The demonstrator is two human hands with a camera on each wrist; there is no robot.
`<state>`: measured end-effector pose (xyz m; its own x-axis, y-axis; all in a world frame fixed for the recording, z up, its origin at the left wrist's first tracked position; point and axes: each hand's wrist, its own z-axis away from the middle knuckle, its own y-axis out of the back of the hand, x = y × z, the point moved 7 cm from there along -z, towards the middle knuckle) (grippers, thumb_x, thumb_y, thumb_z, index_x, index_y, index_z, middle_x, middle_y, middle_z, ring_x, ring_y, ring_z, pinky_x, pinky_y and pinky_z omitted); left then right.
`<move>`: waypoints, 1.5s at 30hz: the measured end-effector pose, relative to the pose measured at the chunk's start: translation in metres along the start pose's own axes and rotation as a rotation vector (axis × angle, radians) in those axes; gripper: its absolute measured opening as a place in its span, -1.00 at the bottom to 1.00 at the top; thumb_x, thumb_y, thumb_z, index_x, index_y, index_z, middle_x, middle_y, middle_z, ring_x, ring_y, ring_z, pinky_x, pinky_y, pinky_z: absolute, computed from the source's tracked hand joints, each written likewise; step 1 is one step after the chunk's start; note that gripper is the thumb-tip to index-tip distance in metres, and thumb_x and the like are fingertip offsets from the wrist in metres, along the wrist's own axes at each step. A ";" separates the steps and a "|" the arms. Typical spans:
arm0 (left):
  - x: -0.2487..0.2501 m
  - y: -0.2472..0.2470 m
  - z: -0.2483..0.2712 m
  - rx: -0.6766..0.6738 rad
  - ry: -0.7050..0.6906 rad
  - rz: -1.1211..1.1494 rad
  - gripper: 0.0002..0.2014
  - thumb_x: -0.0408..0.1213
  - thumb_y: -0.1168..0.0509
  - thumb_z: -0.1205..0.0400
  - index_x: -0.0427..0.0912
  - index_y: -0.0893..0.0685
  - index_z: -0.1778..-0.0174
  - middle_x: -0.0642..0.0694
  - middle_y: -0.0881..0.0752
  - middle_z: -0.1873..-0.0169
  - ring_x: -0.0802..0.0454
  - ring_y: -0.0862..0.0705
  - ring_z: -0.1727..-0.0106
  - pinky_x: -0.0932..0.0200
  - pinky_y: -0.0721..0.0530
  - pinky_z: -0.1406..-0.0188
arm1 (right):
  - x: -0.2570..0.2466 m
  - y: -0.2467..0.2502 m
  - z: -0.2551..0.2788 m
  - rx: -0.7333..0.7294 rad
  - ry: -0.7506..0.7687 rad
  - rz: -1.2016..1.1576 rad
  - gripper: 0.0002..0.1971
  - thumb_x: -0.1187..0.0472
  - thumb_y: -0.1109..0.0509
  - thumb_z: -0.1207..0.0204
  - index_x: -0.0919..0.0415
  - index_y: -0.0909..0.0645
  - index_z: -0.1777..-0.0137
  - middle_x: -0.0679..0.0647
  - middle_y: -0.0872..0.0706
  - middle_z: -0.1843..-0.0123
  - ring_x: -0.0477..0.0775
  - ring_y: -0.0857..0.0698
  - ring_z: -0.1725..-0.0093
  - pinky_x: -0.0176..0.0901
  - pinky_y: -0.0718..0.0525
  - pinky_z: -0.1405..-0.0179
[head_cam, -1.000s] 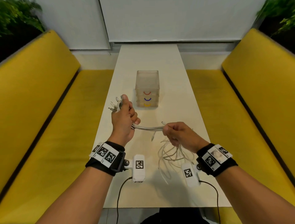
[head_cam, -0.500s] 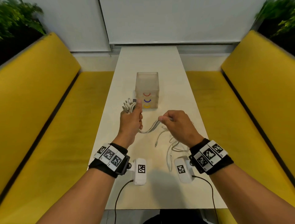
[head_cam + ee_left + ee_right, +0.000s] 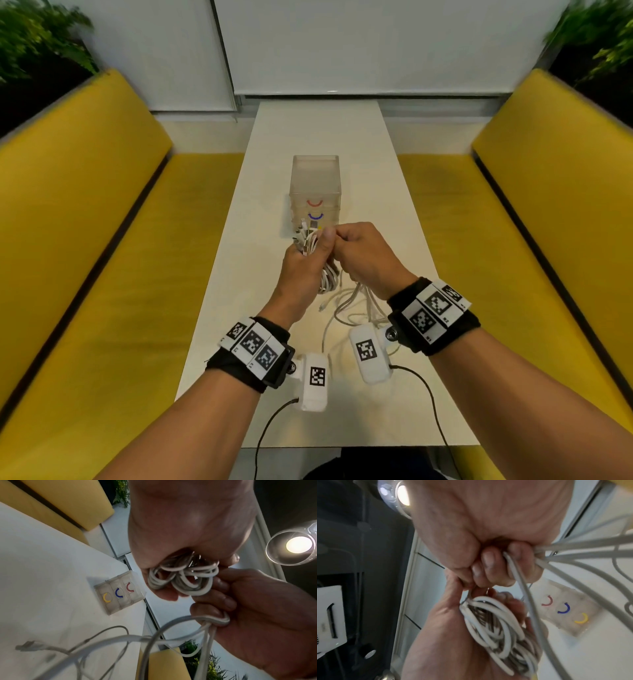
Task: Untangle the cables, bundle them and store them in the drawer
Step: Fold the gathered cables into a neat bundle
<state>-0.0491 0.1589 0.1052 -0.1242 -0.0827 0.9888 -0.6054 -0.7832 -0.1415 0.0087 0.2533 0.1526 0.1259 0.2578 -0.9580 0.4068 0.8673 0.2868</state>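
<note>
Gripping a coiled bunch of white cables (image 3: pixel 310 245), the left hand (image 3: pixel 301 270) has its fingers wrapped tight around the loops, connector ends sticking up out of the top of the fist. Right up against it, touching at about 3 o'clock from the coil, the right hand (image 3: pixel 368 260) is curled too, fingers closed on several loose strands, and from the left wrist view those strands bend over its lower fingers (image 3: pixel 214 609) before they drop away. The right wrist view shows the same clamp from the other side, fingertips (image 3: pixel 489 561) folded in on the grey-white lines, with the wound coil (image 3: pixel 494 628) sitting in the left palm just below. Down at 6 o'clock from the two hands, the slack of the cables (image 3: pixel 356 305) trails onto the white table (image 3: pixel 239 308) in loose curves, one plug end lying flat on the surface. Over at 12 o'clock, just beyond the knuckles, stands the clear drawer unit (image 3: pixel 315 185), three drawers stacked, all closed, handles red, blue and yellow from top to bottom, the yellow one nearly hidden behind the connector ends. Yellow benches (image 3: pixel 102 240) run along both sides of the table, at 9 and 3 o'clock.
</note>
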 end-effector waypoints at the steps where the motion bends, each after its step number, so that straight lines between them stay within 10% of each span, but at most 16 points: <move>1: 0.001 0.000 0.000 -0.015 -0.004 0.006 -0.46 0.33 -0.36 -0.56 -0.11 -0.79 -0.07 -0.33 -0.82 0.13 -0.15 -0.78 0.13 -0.09 -0.76 0.08 | 0.000 0.000 0.001 -0.015 -0.017 -0.037 -0.68 0.45 -0.25 -0.69 0.45 -0.54 0.34 -0.02 -0.44 0.59 -0.23 -0.36 0.70 -0.48 -0.31 0.65; 4: 0.000 0.002 0.000 -0.131 0.046 0.004 -0.52 0.23 -0.43 -0.51 -0.16 -0.75 -0.01 -0.30 -0.77 0.28 -0.19 -0.74 0.29 -0.04 -0.74 0.29 | 0.000 0.000 0.004 -0.068 -0.047 -0.010 -0.62 0.28 -0.29 -0.75 0.58 -0.60 0.24 0.11 -0.49 0.51 -0.22 -0.35 0.69 -0.47 -0.29 0.66; 7: -0.003 0.004 0.002 -0.288 0.147 0.026 -0.70 -0.05 -0.42 -0.59 -0.22 -0.66 -0.04 -0.16 -0.65 0.38 -0.12 -0.67 0.44 0.09 -0.68 0.42 | 0.009 0.002 0.005 -0.172 -0.097 0.016 -0.61 0.15 -0.32 -0.75 0.31 -0.58 0.32 -0.12 -0.45 0.62 -0.17 -0.27 0.67 -0.32 -0.22 0.69; 12: -0.001 0.000 0.009 -0.457 0.211 0.030 -0.93 -0.44 -0.32 -0.71 -0.21 -0.57 0.00 -0.20 -0.71 0.34 -0.19 -0.83 0.28 0.05 -0.76 0.32 | 0.019 0.008 0.005 -0.281 -0.169 0.149 -0.48 -0.06 -0.39 -0.68 0.44 -0.66 0.27 0.07 -0.43 0.52 -0.02 -0.33 0.61 -0.25 -0.26 0.61; 20: -0.007 -0.004 0.016 -0.552 0.216 -0.246 -0.70 -0.26 -0.33 -0.78 -0.52 -0.62 -0.02 -0.07 -0.54 0.47 0.00 -0.48 0.49 0.11 -0.47 0.42 | 0.034 0.014 0.013 -0.514 -0.312 0.190 -0.41 -0.16 -0.52 -0.51 0.51 -0.70 0.09 -0.01 -0.41 0.56 0.01 -0.30 0.58 -0.21 -0.35 0.57; 24: -0.006 0.000 0.017 -0.504 0.256 -0.252 -0.72 -0.12 -0.40 -0.71 -0.29 -0.61 0.13 -0.05 -0.42 0.51 0.04 -0.36 0.53 0.13 -0.37 0.49 | 0.036 0.021 0.012 -0.534 -0.324 0.289 -0.58 -0.15 -0.54 -0.52 0.22 -0.67 0.30 0.05 -0.52 0.53 0.03 -0.36 0.60 -0.19 -0.40 0.57; 37: -0.001 0.035 0.007 -0.369 0.212 -0.224 -0.75 -0.22 -0.36 -0.75 -0.22 -0.59 0.23 -0.04 -0.40 0.53 0.04 -0.32 0.53 0.15 -0.39 0.50 | 0.034 0.038 0.006 -0.614 -0.327 0.334 -0.63 -0.05 -0.42 -0.66 0.21 -0.64 0.26 -0.01 -0.43 0.49 0.06 -0.40 0.47 -0.15 -0.47 0.40; 45: -0.012 0.042 -0.007 -0.003 0.190 0.017 -0.75 -0.18 -0.38 -0.73 -0.15 -0.54 0.21 0.00 -0.43 0.54 0.05 -0.35 0.57 0.16 -0.43 0.53 | 0.013 0.029 -0.007 -0.121 -0.130 0.209 -0.61 0.05 -0.23 -0.79 0.32 -0.72 0.08 -0.03 -0.45 0.42 -0.23 -0.37 0.64 -0.47 -0.30 0.65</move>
<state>-0.0788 0.1318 0.0867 -0.2802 0.0223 0.9597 -0.6040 -0.7811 -0.1582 0.0157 0.2844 0.1485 0.3137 0.3866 -0.8673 0.2498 0.8476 0.4682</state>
